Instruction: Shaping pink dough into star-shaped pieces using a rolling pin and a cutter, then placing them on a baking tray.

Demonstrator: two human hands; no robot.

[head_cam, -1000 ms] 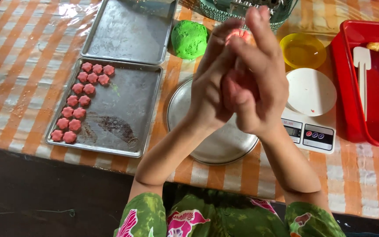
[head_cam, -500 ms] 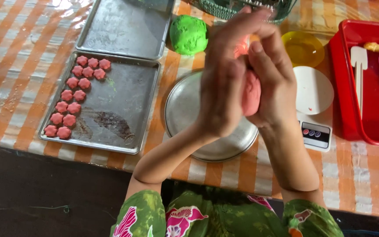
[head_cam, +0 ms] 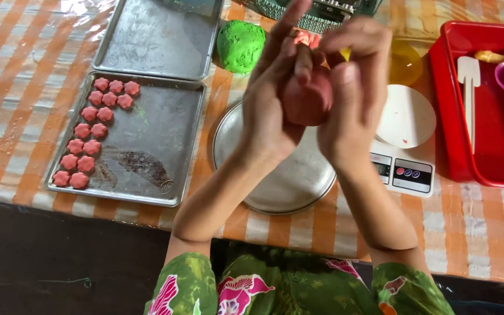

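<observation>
A lump of pink dough (head_cam: 307, 98) is pressed between my two palms above a round metal plate (head_cam: 281, 175). My left hand (head_cam: 272, 93) cups it from the left with fingers stretched upward. My right hand (head_cam: 354, 87) wraps it from the right, thumb over the top. A metal baking tray (head_cam: 153, 146) to the left carries several small pink flower-shaped pieces (head_cam: 91, 131) in rows along its left side.
A second, bare metal tray (head_cam: 158, 38) lies behind the first. A green dough ball (head_cam: 240, 44) sits beside it. A white kitchen scale (head_cam: 406, 146), a yellow bowl (head_cam: 406, 61) and a red bin (head_cam: 491, 99) with utensils stand at the right on the orange checked tablecloth.
Both hands stayed together around the pink dough, shifting against each other; the dough now shows as a rounder lump between the palms. The camera view drifted slightly.
</observation>
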